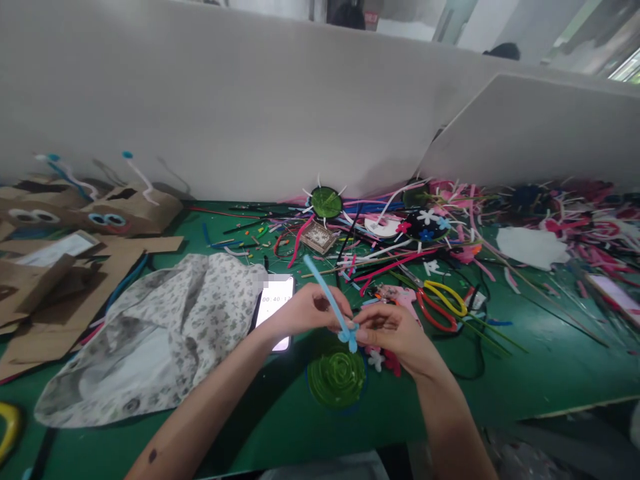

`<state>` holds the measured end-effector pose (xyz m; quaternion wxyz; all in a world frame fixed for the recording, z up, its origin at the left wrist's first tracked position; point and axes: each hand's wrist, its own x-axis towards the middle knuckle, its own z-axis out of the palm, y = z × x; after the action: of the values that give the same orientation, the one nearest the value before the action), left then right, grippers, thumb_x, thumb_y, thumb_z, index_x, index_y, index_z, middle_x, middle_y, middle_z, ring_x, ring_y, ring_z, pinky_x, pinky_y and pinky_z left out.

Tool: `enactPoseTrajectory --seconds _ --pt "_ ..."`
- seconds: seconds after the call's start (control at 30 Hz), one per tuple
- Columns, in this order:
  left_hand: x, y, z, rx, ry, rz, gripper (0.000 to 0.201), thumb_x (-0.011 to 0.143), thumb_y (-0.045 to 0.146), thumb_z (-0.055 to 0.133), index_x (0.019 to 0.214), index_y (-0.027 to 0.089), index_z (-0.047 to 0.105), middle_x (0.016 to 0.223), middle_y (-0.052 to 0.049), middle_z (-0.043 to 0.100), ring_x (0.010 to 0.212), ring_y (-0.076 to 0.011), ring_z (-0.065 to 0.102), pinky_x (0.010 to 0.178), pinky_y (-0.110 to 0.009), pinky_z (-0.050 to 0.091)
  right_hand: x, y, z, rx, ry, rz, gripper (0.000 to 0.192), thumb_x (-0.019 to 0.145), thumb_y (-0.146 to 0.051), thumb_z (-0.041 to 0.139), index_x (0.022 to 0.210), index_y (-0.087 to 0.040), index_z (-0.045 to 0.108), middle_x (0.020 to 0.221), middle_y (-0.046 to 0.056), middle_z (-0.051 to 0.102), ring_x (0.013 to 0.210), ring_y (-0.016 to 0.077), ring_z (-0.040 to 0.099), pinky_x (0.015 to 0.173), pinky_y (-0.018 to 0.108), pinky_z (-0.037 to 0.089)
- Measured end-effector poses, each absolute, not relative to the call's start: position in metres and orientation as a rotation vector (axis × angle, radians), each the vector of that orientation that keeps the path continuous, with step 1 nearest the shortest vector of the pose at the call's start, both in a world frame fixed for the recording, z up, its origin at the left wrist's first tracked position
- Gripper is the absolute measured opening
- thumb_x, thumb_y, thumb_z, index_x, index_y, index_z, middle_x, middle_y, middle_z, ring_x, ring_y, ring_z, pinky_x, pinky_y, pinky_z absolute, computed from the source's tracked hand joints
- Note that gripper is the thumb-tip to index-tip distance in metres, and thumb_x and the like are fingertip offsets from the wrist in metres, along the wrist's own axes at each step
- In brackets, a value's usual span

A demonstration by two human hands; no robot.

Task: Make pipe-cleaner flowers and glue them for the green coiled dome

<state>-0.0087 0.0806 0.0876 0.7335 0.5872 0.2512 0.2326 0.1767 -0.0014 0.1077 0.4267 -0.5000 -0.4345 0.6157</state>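
The left hand (320, 310) and right hand (387, 330), fingertips closed, pinch a light-blue pipe-cleaner flower (349, 338) above a green coiled disc (337, 380). Green desk (540, 363) shows between disc and front edge; a pale partition (225, 100) stands behind.

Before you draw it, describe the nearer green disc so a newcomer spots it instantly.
On the green table, find the lit phone and look right, below the left hand and right hand. The round green disc there has a swirled surface; unlike the spoked disc farther back, its rim is spokeless.
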Motion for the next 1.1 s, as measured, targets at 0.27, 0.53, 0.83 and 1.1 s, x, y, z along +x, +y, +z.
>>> enactPoseTrajectory --seconds 0.27,0.53,0.83,1.1 --pt "-0.015 0.085 0.093 1.45 0.503 0.412 0.02 0.081 0.033 0.071 0.091 0.016 0.072 0.077 -0.002 0.07 0.07 -0.0126 0.065 0.066 -0.023 0.052 0.191 0.003 0.103 -1.287 -1.037 1.46 0.022 0.06 -0.033 0.085 0.075 -0.021 0.075 0.072 0.001 0.071 0.064 0.0119 0.064 0.062 0.022 0.052" --pt "-0.001 0.066 0.103 1.448 0.73 0.657 0.021 0.081 0.036 0.07 0.086 0.016 0.065 0.081 -0.001 0.067 0.072 -0.0128 0.065 0.062 -0.022 0.052 0.183 0.006 0.105 -1.363 -0.981 1.218 0.024 0.053 -0.031 0.087 0.071 -0.021 0.074 0.067 0.001 0.071 0.063 0.0138 0.065 0.058 0.022 0.052" --pt "0.003 0.068 0.101 0.993 0.709 0.654 0.019 0.076 0.025 0.074 0.082 0.017 0.059 0.068 0.001 0.067 0.064 -0.0125 0.068 0.056 -0.02 0.054 0.18 0.007 0.106 -1.238 -1.031 1.126 0.013 0.062 -0.026 0.082 0.07 -0.023 0.073 0.068 0.0 0.071 0.065 0.0133 0.066 0.062 0.022 0.055" --pt "0.005 0.066 0.098 0.848 0.699 0.684 0.017 0.077 0.023 0.073 0.08 0.017 0.057 0.069 0.0 0.07 0.064 -0.0116 0.069 0.057 -0.017 0.055 0.177 0.008 0.102 -1.261 -1.009 1.086 0.017 0.062 -0.028 0.083 0.073 -0.022 0.072 0.071 0.001 0.071 0.067 0.0144 0.066 0.062 0.024 0.055"
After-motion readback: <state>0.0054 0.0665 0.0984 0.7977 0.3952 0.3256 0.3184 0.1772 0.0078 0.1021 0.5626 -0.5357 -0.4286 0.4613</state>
